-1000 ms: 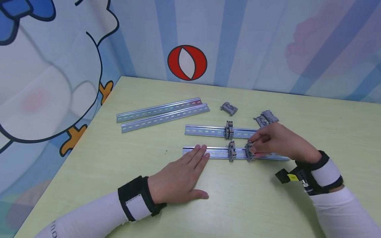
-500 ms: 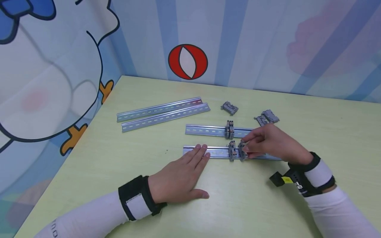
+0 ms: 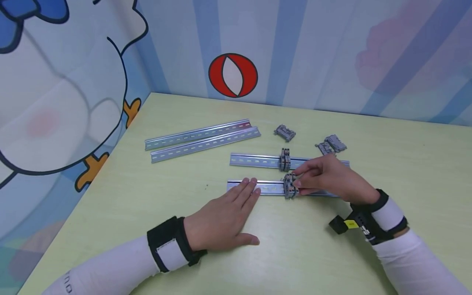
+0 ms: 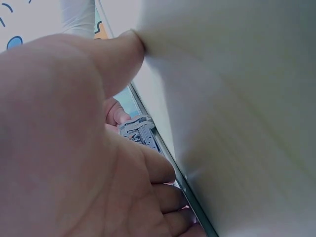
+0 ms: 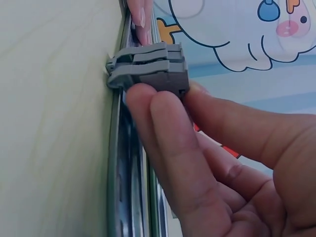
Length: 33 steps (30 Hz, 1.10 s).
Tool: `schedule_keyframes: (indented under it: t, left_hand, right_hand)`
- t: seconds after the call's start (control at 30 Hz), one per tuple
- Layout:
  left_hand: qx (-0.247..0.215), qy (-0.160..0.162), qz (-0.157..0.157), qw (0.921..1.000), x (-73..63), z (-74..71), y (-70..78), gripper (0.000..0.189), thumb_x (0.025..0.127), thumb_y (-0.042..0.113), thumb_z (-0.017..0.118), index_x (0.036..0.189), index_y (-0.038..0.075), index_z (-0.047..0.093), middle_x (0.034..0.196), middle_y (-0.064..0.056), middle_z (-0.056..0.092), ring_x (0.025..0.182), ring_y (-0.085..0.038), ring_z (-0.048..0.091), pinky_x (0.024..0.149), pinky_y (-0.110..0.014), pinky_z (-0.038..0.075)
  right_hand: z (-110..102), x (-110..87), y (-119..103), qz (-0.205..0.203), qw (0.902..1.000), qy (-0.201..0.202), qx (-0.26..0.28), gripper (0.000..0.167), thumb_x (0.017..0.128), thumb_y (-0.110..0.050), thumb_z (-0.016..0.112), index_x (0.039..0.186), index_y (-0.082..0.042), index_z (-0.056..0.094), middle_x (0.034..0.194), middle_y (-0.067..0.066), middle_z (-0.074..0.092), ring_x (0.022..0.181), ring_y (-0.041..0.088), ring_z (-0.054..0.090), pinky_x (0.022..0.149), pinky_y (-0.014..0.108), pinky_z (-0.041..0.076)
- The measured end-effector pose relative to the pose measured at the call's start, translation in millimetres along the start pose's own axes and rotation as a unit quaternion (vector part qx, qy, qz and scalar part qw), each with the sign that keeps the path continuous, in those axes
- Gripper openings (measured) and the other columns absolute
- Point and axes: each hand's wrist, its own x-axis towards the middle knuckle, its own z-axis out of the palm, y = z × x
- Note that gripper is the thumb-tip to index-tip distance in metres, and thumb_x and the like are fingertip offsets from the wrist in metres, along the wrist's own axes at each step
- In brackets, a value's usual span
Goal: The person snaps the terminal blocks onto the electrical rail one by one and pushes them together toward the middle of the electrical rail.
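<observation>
In the head view, my left hand [image 3: 223,221] lies flat with straight fingers [image 3: 245,192] on the left part of the front slotted DIN rail [image 3: 271,188]. My right hand [image 3: 328,179] pinches a grey terminal block [image 5: 158,80] that sits across this rail. That block stands side by side against a second grey terminal block [image 5: 140,51], as the right wrist view shows. Two fingertips press its near side, with the thumb at its top end. Behind, another rail [image 3: 254,160] bears a pair of upright terminal blocks [image 3: 284,159].
Two more DIN rails [image 3: 173,140] [image 3: 206,145] lie at an angle at the back left. One loose terminal block [image 3: 284,133] lies behind the middle rail, and two others [image 3: 335,143] lie behind my right hand. A printed wall [image 3: 313,53] borders the table's far edge.
My right hand has slid the terminal block left along the front rail until it meets the other block. The left hand has stayed in place on the rail.
</observation>
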Motion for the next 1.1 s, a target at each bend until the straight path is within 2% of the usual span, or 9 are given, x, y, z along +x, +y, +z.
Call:
schedule_keyframes:
  t: [0.43,0.57,0.63,0.73,0.83,0.97,1.1]
  left_hand:
    - [-0.009,-0.003,-0.006,0.9999,3.5,-1.0,-1.0,0.1,0.091,0.072,0.039,0.155,0.001,0.011,0.162,-0.019,0.002,0.15,-0.03,0.001,0.12,-0.037,0.012]
    - [-0.021,-0.005,-0.012,0.9997,3.9,0.2,-2.0,0.101,0.09,0.073,0.041,0.156,0.002,0.01,0.163,-0.017,0.001,0.15,-0.029,0.0,0.12,-0.036,0.012]
    - [-0.025,-0.005,-0.013,0.9996,4.0,0.4,-2.1,0.102,0.089,0.073,0.042,0.156,0.003,0.01,0.163,-0.016,0.002,0.15,-0.028,0.0,0.12,-0.036,0.012]
    - [-0.025,-0.003,-0.013,0.9996,3.6,0.2,-2.3,0.101,0.089,0.072,0.043,0.156,0.003,0.011,0.163,-0.016,0.003,0.15,-0.028,0.002,0.12,-0.036,0.013]
    - [-0.028,-0.003,-0.012,0.9995,2.6,0.3,-3.1,0.101,0.089,0.072,0.043,0.156,0.003,0.012,0.163,-0.016,0.003,0.15,-0.029,0.003,0.12,-0.037,0.014]
    - [-0.041,-0.002,-0.006,0.9992,2.6,3.1,-8.7,0.101,0.089,0.073,0.042,0.156,0.004,0.009,0.163,-0.015,0.0,0.15,-0.028,0.0,0.12,-0.042,0.014]
    - [-0.066,-0.001,0.008,0.9978,6.6,6.8,-21.3,0.099,0.09,0.073,0.04,0.157,0.01,0.005,0.164,-0.01,-0.004,0.15,-0.025,-0.003,0.12,-0.046,0.012]
  right_hand:
    - [-2,-1.8,0,-0.001,0.9998,0.0,-0.017,0.038,0.093,-0.017,0.067,0.123,0.006,0.061,0.103,0.017,0.073,0.093,0.029,0.072,0.081,0.037,0.057]
    - [-11,-7.0,-3,0.008,0.9954,0.01,-0.095,0.039,0.092,-0.027,0.069,0.12,-0.001,0.064,0.1,0.011,0.073,0.089,0.025,0.072,0.078,0.035,0.058]
    - [-21,-13.7,-5,0.006,0.9857,0.021,-0.167,0.037,0.089,-0.03,0.072,0.116,-0.005,0.067,0.097,0.006,0.073,0.087,0.021,0.071,0.075,0.032,0.058]
    - [-39,-25.1,-5,0.014,0.9601,0.026,-0.278,0.038,0.079,-0.032,0.081,0.106,-0.009,0.069,0.092,0.001,0.071,0.083,0.017,0.066,0.07,0.03,0.055]
    - [-54,-32.1,-1,0.036,0.9341,0.012,-0.355,0.042,0.069,-0.033,0.088,0.098,-0.011,0.068,0.091,0.0,0.066,0.082,0.016,0.058,0.069,0.03,0.051]
    - [-66,-33.4,6,0.066,0.9163,-0.007,-0.395,0.04,0.066,-0.028,0.089,0.094,-0.012,0.066,0.09,0.001,0.061,0.082,0.019,0.053,0.069,0.032,0.047]
    - [-71,-31.4,10,0.074,0.9064,0.005,-0.416,0.033,0.069,-0.021,0.087,0.093,-0.012,0.066,0.089,0.002,0.062,0.081,0.019,0.053,0.068,0.033,0.046]
